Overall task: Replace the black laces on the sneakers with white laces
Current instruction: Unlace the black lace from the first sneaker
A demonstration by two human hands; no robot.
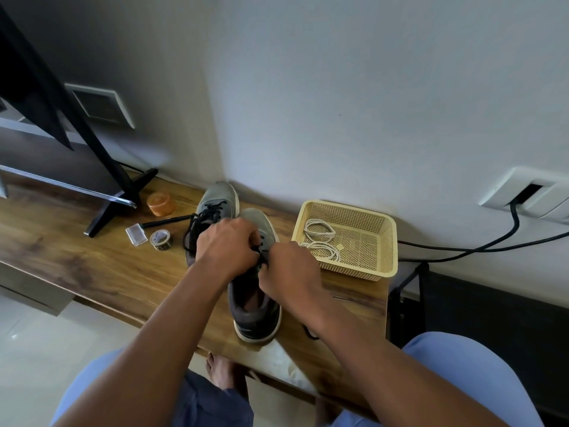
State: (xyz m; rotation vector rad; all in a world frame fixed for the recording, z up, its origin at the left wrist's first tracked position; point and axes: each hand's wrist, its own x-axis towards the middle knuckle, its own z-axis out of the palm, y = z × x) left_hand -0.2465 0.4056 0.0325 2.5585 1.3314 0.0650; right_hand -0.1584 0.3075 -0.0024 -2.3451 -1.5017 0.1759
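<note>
Two hands working at tabletop's near edge: left hand (pixel 226 245) and right hand (pixel 288 268) pinching black lace (pixel 261 256) on near sneaker (pixel 255 315), apparently unthreading; white laces (pixel 320 238) waiting in basket (pixel 385 241).

Light blue short sleeves (pixel 462 365); dark navy shorts (pixel 212 402); bare forearms.

Wooden table (pixel 92 266) is seen carrying two grey sneakers (pixel 255 306), a yellow basket (pixel 381 251), an orange jar (pixel 159 203), a tape roll (pixel 160 239) and a black stand (pixel 110 208)
</note>
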